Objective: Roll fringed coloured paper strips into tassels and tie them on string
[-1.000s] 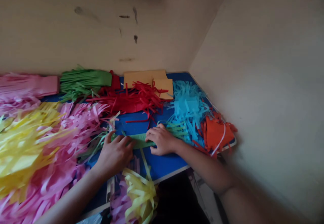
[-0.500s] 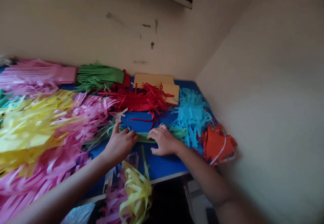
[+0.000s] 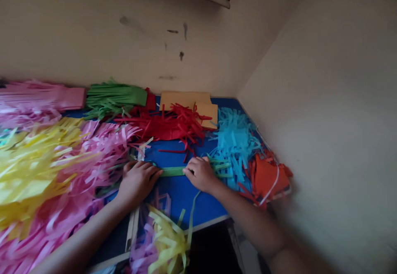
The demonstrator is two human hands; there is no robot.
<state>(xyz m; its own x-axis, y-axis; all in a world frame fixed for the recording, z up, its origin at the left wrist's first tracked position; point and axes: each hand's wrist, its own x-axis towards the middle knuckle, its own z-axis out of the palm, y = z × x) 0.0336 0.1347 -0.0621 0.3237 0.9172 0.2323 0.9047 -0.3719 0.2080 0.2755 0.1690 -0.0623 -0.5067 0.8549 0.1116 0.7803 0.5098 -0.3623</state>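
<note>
A narrow band of green paper (image 3: 173,171) runs between my two hands over the blue table (image 3: 176,197). My left hand (image 3: 139,181) is closed on the band's left end, thumb towards the middle. The right end is pinched by my right hand (image 3: 200,174), with fringed green strips showing beyond it. Red fringed paper (image 3: 169,126) lies just behind the hands. Yellow strips (image 3: 169,237) and purple strips (image 3: 144,245) hang over the front edge below the band.
Yellow fringe (image 3: 34,166) and pink fringe (image 3: 74,195) heap at left. Behind are a pink bundle (image 3: 46,96), green bundle (image 3: 116,95) and tan sheets (image 3: 186,99). Light blue fringe (image 3: 235,141) and orange paper (image 3: 268,177) lie right, beside the wall.
My left hand has moved left and its fingers have closed on the band. My right hand's fingers have drawn together into a pinch. More of the green band shows between them.
</note>
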